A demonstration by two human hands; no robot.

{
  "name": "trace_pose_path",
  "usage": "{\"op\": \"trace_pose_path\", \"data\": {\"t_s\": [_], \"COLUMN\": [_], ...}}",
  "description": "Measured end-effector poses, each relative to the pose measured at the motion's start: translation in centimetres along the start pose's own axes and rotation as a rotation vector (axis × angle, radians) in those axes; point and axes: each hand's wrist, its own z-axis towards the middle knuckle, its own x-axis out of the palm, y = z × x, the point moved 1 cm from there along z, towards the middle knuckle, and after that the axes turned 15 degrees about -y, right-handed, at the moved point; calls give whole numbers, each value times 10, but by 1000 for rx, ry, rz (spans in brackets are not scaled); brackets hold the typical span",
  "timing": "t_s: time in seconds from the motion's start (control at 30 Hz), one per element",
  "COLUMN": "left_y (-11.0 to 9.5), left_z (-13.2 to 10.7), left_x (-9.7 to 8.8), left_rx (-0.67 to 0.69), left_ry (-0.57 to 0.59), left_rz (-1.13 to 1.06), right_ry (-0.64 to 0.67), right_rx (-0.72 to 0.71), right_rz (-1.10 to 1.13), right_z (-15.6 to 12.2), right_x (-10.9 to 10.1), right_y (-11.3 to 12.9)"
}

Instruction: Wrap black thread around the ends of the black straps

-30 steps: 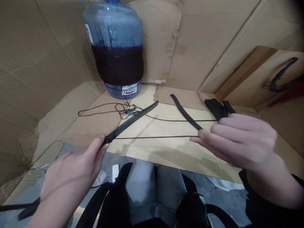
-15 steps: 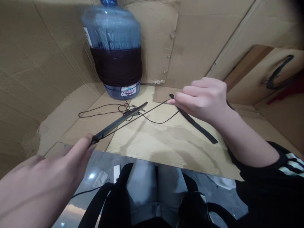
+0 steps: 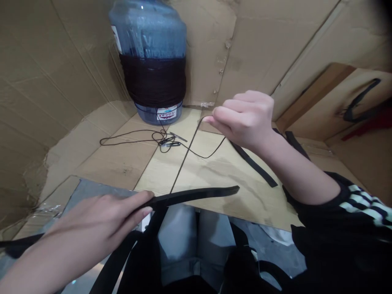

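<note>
My left grip (image 3: 105,217) pinches a flat black fabric-like strap (image 3: 196,195), likely light, best held mid-length; right grip (image 3: 246,117), thin black cord (image 3: 183,161).

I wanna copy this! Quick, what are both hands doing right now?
Left hand: closed, holding a black strip.
Right hand: closed, pinching a dark cord.

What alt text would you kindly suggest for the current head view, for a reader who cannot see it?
A person's left hand pinches a black strip while the right hand holds up a dark cord that runs straight down to it. Beyond them stands a blue water jug in dark wrapping; another strip lies on the tabletop.
</note>
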Motion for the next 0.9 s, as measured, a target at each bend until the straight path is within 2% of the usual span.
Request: {"op": "trace_pose_path", "data": {"t_s": [0.07,0.13,0.27,0.37,0.43,0.5,0.63,0.7,0.8,0.9], "left_y": [-10,-17,-24,-27,-31,-36,-43,-42,-34,-26], "left_z": [6,11,18,22,26,31,34,32,26,24], "left_x": [5,10,17,21,23,25,29,31,33,37], "left_rx": [25,40,81,115,99,73,125,139,109,116], "left_ry": [87,127,63,-13,-25,11,92,79,35,-23], "left_rz": [12,12,93,229,254,208,-77,-191,-223,-358], "right_ry": [11,41,-10,-82,-83,-37,56,100,194,360], "right_rx": [22,26,-24,-55,-65,-74,-40,4,41,28], "right_rz": [22,38,-10,-45,-50,-39,0,15,72,200], "right_z": [7,17,36,42,43,41,33,22,-2,-31], "right_x": [-8,-18,-31,-29,-23,-14,11,27,47,59], "right_y": [6,13,21,21,21,21,15,8,-2,-6]}}
